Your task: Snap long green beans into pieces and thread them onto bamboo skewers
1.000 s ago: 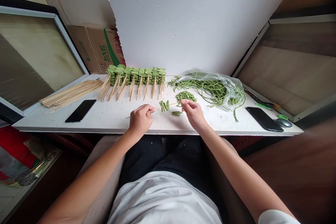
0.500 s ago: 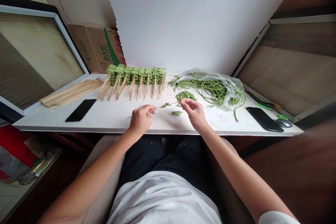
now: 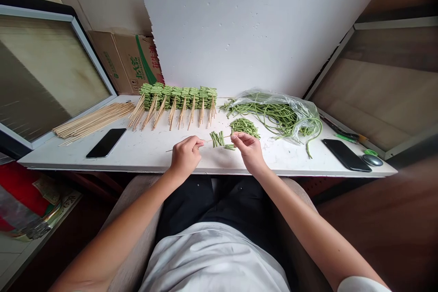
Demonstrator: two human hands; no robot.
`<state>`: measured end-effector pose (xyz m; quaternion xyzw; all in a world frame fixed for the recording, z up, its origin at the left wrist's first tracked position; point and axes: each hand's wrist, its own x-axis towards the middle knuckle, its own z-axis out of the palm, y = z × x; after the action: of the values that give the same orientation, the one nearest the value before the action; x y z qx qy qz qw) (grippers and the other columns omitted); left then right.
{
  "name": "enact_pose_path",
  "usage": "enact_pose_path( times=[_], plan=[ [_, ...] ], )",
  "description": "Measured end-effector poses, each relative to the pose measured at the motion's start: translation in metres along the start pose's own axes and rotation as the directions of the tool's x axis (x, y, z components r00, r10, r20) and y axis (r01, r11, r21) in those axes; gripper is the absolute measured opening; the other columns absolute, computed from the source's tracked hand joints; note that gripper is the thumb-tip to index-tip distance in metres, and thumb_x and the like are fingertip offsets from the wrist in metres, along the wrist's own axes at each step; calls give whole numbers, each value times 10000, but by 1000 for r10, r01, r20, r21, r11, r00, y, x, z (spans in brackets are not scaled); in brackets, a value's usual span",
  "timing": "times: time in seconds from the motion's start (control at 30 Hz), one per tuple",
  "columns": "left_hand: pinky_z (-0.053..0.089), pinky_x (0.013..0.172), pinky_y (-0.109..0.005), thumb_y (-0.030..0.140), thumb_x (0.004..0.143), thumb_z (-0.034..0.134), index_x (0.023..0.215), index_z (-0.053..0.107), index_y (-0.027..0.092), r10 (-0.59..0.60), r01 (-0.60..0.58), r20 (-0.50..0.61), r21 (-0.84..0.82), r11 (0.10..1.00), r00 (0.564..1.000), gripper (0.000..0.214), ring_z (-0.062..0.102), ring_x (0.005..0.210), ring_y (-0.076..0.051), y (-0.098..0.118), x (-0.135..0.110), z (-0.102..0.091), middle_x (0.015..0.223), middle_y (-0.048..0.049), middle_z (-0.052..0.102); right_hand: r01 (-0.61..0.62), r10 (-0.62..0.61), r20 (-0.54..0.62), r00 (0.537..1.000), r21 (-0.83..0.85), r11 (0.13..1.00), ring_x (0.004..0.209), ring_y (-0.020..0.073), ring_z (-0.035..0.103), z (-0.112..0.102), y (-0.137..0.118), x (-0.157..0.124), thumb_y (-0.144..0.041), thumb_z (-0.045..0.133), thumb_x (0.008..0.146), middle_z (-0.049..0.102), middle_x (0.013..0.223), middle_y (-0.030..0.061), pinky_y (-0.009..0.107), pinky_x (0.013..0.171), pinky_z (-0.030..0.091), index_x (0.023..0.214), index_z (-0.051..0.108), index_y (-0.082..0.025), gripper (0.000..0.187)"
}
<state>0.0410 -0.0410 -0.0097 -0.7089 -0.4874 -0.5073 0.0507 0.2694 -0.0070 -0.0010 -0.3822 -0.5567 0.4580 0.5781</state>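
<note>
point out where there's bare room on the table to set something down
Bare tabletop shows between the left phone and the left hand, and at front right between the right hand and the right phone, in front of the bagged beans. Crowded: between the hands, with the skewer and cut bean pieces, and at back left, with skewered bundles.

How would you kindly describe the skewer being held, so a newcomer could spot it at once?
Above the white table, find the left hand and right hand. The skewer spans the gap between them, carrying a few green bean pieces. Unlike the stacked skewers farther back, it is hand-held.
</note>
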Motion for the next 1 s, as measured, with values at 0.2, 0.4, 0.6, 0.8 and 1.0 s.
enact_pose_path(
  times=[0.2,0.4,0.6,0.8,1.0],
  plan=[
    [595,705,-287,0,862,521,769,664,218,5,-5,27,6,1000,1000,277,798,846,-207,4,-2,2,867,-25,822,-23,23,6,1000,4,1000,921,245,655,9,9,-7,-596,882,737,754,973,76,388,813,525,798,773,-241,376],
    [588,704,-293,23,874,541,803,693,218,-48,49,38,-18,999,998,257,797,840,-213,0,-1,2,882,-24,827,7,-7,47,999,-3,1000,976,236,660,5,12,-1,-518,847,804,771,1058,66,367,841,511,831,785,-248,279],
    [590,751,-321,59,871,578,846,725,222,-185,186,70,-1,983,980,221,782,819,-229,-18,5,2,901,-22,829,97,-130,-70,989,-356,929,872,244,618,-53,28,40,-446,640,922,761,1005,78,406,825,489,1125,789,-233,330],
    [568,754,-324,99,882,597,852,735,226,-248,247,116,26,969,962,190,774,829,-241,-28,3,7,915,-27,831,346,-268,249,931,-836,425,1014,338,539,-79,42,49,-345,581,986,728,1042,156,501,939,440,1069,817,-210,284],
    [537,721,-317,148,899,610,866,750,231,-244,240,143,46,970,959,167,755,790,-239,-29,0,10,910,-35,825,357,-177,327,928,-916,180,1109,382,481,-61,50,46,-330,524,1035,670,1151,182,506,894,433,1124,810,-250,311]
  ],
)
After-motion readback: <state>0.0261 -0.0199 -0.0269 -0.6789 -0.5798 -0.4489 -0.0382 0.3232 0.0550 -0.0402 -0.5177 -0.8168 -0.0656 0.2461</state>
